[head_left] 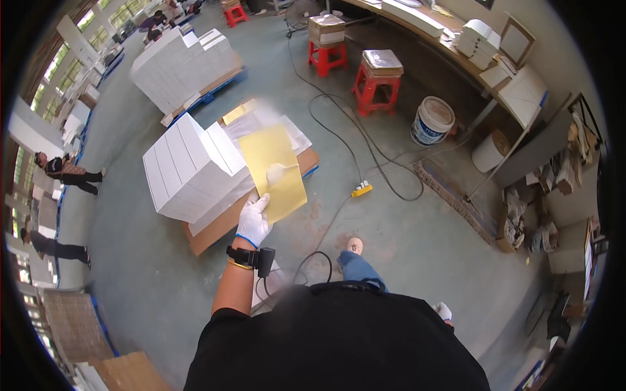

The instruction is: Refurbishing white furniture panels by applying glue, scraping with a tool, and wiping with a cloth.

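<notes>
Your black shirt (339, 345) is nearest, filling bottom centre. Left to right from there: person in a dark top and patterned apron (65, 171), far left; second person in dark clothes (59, 247) below. Brown cardboard sheet (134, 373) at lower left. Far white stack (179, 72) sits on a blue pallet (208, 95), whose near right edge shows. Near white stack (186, 173), stepped on top, rests on a cardboard base (225, 238); its near corner and right corner stick out past the stack. Clear plastic lies toward the base's far corner, partly blurred.

Your left hand (253, 220), white-gloved, black device (264, 262) on the wrist, pinches a yellow sheet (259, 163) by its lower left edge, thumb on top. Sheet is up in front of the stack's right side, overlapping the base's edge between near and right corners in view. Pale ragged patch mid-sheet.

Right of that: yellow power strip (362, 189) on the floor, two red stools (327, 60) with packets on their seats, white bucket (433, 122). Your right hand (443, 311), also gloved, just peeks past your shirt; can't tell its grip. Long broom (456, 205) beyond; white boxes (479, 42) near the counter's (430, 32) back edge.
</notes>
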{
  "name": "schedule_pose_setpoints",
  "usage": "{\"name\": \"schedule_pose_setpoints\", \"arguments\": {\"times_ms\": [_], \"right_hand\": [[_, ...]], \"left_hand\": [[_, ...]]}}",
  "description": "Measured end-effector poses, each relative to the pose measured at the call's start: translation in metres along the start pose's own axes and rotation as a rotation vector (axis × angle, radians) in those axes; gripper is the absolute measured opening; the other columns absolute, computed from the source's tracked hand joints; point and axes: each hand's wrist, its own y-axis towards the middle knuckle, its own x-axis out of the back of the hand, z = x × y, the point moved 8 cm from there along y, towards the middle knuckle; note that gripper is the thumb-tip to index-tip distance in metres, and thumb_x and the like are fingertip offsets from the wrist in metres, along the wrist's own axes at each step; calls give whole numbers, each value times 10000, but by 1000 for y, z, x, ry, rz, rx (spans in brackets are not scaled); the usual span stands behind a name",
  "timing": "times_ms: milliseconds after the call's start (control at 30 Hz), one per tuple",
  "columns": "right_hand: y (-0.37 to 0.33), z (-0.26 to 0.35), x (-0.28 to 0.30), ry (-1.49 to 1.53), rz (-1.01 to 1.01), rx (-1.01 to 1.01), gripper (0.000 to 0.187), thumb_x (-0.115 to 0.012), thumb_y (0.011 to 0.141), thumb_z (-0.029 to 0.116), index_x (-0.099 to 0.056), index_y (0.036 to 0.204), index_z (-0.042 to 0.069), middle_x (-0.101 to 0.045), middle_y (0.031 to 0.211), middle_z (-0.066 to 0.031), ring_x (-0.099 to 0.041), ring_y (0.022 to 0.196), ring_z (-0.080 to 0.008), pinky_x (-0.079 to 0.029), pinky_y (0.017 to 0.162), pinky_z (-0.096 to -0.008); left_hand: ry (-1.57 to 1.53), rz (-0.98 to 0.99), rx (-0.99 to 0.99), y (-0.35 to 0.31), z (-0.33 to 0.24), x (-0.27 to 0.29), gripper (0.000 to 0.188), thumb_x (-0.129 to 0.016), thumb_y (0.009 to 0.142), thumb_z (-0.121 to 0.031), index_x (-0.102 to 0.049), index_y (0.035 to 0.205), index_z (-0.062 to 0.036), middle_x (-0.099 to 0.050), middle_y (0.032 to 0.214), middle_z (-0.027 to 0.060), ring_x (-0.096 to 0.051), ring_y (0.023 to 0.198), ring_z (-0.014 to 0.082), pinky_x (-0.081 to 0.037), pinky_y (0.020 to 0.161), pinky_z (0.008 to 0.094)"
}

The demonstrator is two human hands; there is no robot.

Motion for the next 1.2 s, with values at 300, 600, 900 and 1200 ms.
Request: {"name": "schedule_pose_setpoints", "arguments": {"times_ms": [300,600,900,1200], "right_hand": [[10,232,-261,-457,163,254,331,-598,895,319,-566,1124,83,-637,900,-87,-615,704,-223,-504,584,-357],[-61,314,-628,-715,601,439,316,-612,894,230,-626,1121,11,-658,889,-63,-611,694,-129,-506,601,-264],[50,380,-754,-933,481,397,304,-618,895,304,-658,1067,57,-693,882,-55,-647,708,-149,-494,587,-284],[219,404,-674,-336,426,-156,215,-406,933,298,-505,997,118,-548,1067,-168,-556,811,-381,-459,696,-481]], "left_hand": [[-53,-82,-11,71,17,-38,353,-436,962,-17,-463,1314,-28,-574,1229,119,-583,1092,227,-472,960,370],[123,-68,-104,252,-12,-65,403,-439,958,-39,-401,1357,-1,-512,1316,134,-528,1187,260,-431,1015,394],[56,-20,-102,453,-77,-124,401,-426,963,-39,-413,1363,-24,-519,1320,125,-527,1194,253,-429,1020,393],[88,-36,-118,606,-136,-152,363,-436,963,-44,-445,1325,-35,-564,1249,129,-574,1127,252,-458,987,405]]}}
